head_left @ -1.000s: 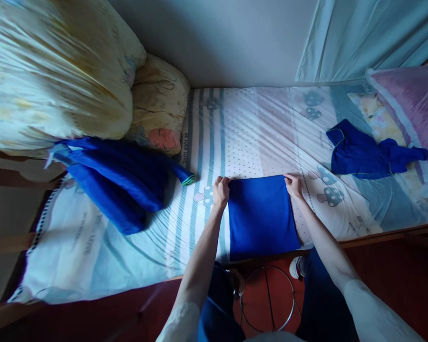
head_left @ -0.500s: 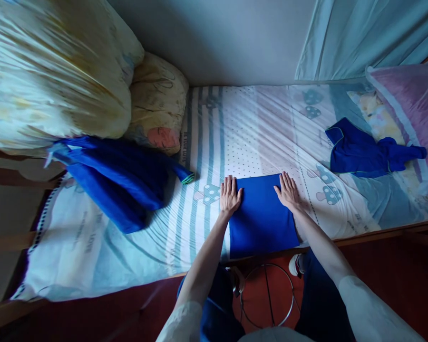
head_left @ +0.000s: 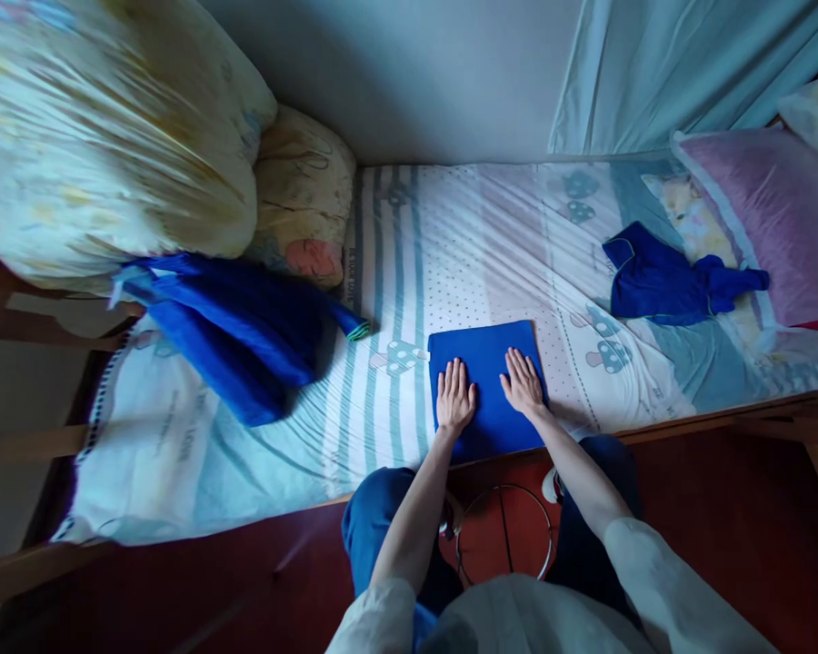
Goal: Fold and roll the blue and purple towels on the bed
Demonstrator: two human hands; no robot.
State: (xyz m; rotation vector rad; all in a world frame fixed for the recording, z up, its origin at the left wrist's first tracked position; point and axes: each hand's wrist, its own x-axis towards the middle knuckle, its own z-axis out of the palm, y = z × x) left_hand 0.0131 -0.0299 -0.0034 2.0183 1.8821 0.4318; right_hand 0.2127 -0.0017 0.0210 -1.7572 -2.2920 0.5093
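Note:
A blue garment folded into a flat rectangle point(head_left: 485, 350) lies at the front edge of the bed, a small white tag showing at its left side. My left hand point(head_left: 455, 397) rests flat on its left half, fingers stretched out towards the wall. On the right half lies my right hand point(head_left: 522, 381), palm down with the fingers extended. Neither hand grips anything. A strip of blue cloth shows between the hands and beyond the fingertips. What lies under the palms is hidden.
On the left, loose blue clothing point(head_left: 232, 336) lies beside a large cream bundle point(head_left: 123, 136) and a patterned pillow point(head_left: 306, 200). A crumpled blue garment point(head_left: 668, 277) lies right, near a pink pillow point(head_left: 770, 218). Below the bed edge, a metal ring frame point(head_left: 549, 536) stands on the red floor.
Both hands have moved from the far corners of the folded garment back towards me, onto its middle. The white tag now shows. My view has shifted slightly to the right.

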